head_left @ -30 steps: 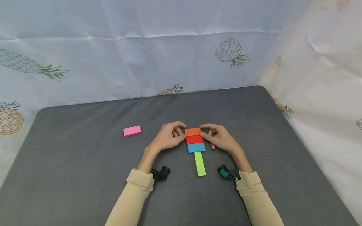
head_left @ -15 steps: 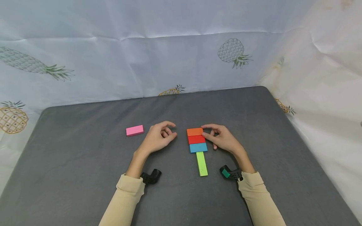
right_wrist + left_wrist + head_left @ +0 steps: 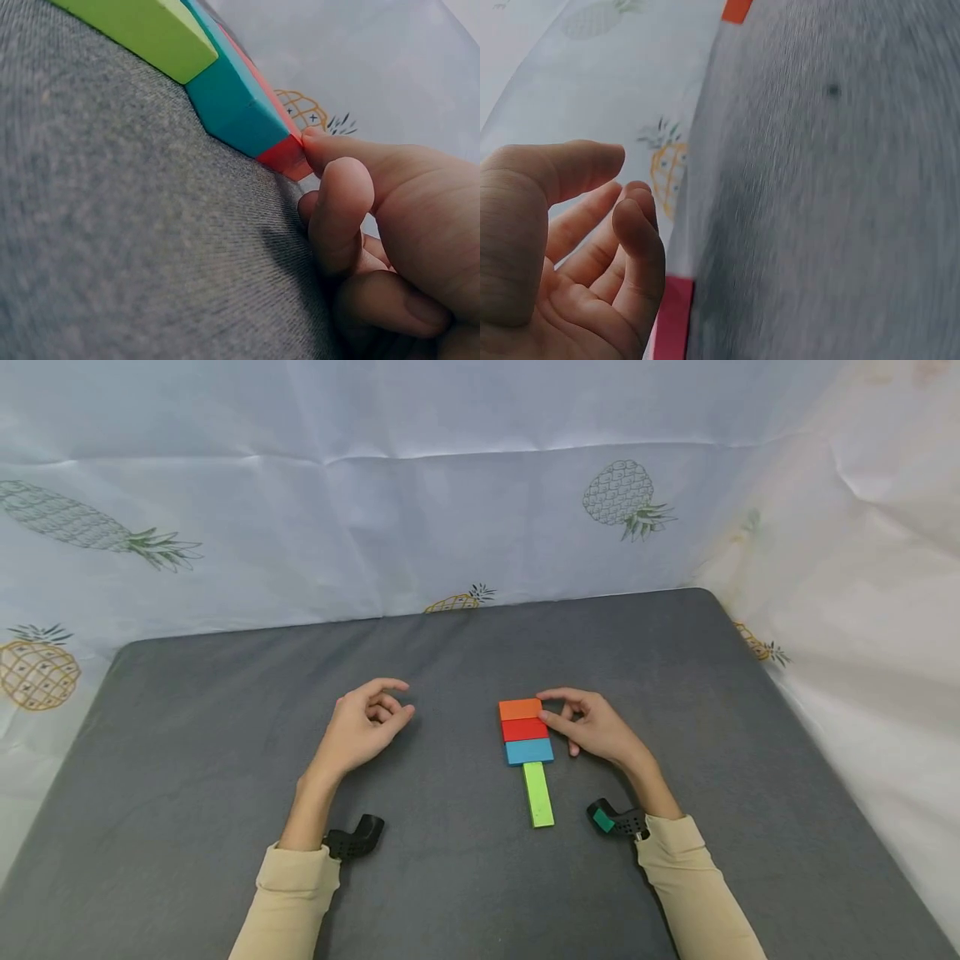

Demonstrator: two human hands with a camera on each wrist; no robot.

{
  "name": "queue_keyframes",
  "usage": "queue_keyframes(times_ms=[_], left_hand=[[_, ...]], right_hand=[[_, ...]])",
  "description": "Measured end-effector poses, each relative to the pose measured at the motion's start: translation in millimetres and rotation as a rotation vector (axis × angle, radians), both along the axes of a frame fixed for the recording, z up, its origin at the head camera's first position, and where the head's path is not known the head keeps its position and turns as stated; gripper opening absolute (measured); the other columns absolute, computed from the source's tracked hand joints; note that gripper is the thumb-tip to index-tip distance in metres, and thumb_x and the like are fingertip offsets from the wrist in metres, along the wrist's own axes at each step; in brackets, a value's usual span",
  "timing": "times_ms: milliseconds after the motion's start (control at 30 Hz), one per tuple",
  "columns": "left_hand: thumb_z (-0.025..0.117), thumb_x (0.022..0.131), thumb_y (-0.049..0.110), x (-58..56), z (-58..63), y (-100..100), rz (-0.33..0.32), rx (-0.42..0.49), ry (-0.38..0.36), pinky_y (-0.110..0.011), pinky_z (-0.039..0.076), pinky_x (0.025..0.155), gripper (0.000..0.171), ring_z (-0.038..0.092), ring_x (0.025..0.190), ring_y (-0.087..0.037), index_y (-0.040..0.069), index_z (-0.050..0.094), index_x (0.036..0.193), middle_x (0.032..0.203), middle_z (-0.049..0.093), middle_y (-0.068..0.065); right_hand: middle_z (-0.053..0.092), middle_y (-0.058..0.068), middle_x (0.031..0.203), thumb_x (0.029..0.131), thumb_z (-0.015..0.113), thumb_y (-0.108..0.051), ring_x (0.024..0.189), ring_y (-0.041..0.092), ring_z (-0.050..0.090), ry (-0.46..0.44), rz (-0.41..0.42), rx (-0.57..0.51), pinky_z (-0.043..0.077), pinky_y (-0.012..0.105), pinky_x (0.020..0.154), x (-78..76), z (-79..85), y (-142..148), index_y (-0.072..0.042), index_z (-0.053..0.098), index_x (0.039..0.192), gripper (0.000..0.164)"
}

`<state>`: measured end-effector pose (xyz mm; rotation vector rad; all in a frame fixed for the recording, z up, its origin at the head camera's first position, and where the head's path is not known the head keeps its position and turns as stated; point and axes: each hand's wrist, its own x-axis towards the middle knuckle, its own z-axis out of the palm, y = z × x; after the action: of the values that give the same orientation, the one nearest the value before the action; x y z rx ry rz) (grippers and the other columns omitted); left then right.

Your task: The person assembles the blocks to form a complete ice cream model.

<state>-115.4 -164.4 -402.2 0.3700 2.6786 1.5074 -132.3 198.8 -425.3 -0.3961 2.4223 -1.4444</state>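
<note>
Four-sided wooden blocks lie together on the grey table: an orange block [image 3: 519, 709] farthest, then a red block [image 3: 524, 730], a blue block [image 3: 529, 751] and a lengthwise green block [image 3: 538, 795] nearest. My right hand [image 3: 588, 724] touches the right end of the orange and red blocks with thumb and index finger, the other fingers loosely bent. Away to the left, my left hand [image 3: 360, 727] hovers with relaxed fingers and holds nothing. Beside its fingers in the left wrist view shows part of a pink block [image 3: 673, 319], which the hand hides in the head view.
The grey cloth-covered table [image 3: 450, 877] ends at a white pineapple-print curtain [image 3: 375, 543] behind and at the sides. Black wrist cameras stick out inward from the left wrist [image 3: 354, 837] and the right wrist [image 3: 617, 818].
My left hand has left the orange block's left end and moved left to the pink block, now covering it in the head view. The right hand stays at the blocks' right end.
</note>
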Motion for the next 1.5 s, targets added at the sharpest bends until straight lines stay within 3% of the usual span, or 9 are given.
queue_keyframes(times_ms=[233, 833, 1267, 1500], left_hand=[[0.071, 0.096, 0.014, 3.1, -4.0, -17.2, 0.049, -0.010, 0.009, -0.019, 0.048, 0.067, 0.032, 0.059, 0.063, -0.004, 0.002, 0.066, 0.126, 0.086, 0.072, -0.012], [0.073, 0.094, 0.013, 16.3, -5.3, -47.1, 0.121, -0.018, 0.016, -0.018, 0.046, 0.061, 0.031, 0.058, 0.063, 0.000, 0.003, 0.068, 0.123, 0.088, 0.072, -0.011], [0.071, 0.096, 0.012, 14.5, -6.1, -70.6, 0.154, -0.062, 0.039, -0.021, 0.047, 0.055, 0.030, 0.058, 0.056, -0.002, 0.001, 0.066, 0.123, 0.086, 0.073, -0.017], [0.072, 0.095, 0.014, 13.3, -7.3, -75.4, 0.152, -0.099, 0.016, -0.019, 0.047, 0.059, 0.033, 0.058, 0.058, 0.000, 0.001, 0.066, 0.124, 0.084, 0.073, -0.010]], right_hand=[[0.059, 0.011, 0.069, 0.099, 0.068, -0.018, 0.043, 0.015, 0.055, -0.012, 0.003, -0.004, 0.038, 0.027, 0.045, 0.0, 0.4, 0.5, -0.009, 0.063, 0.136, 0.038], [0.058, 0.011, 0.069, 0.099, 0.069, -0.019, 0.043, 0.016, 0.055, -0.023, 0.004, -0.014, 0.039, 0.027, 0.046, -0.2, -0.4, 1.3, -0.008, 0.063, 0.135, 0.038], [0.058, 0.012, 0.069, 0.099, 0.069, -0.018, 0.043, 0.015, 0.055, -0.018, 0.007, -0.020, 0.039, 0.027, 0.046, -0.7, -1.8, 1.4, -0.008, 0.063, 0.135, 0.038], [0.059, 0.011, 0.070, 0.099, 0.069, -0.018, 0.043, 0.015, 0.055, -0.017, 0.010, -0.021, 0.041, 0.027, 0.047, -0.9, -1.1, 1.4, -0.007, 0.063, 0.136, 0.039]])
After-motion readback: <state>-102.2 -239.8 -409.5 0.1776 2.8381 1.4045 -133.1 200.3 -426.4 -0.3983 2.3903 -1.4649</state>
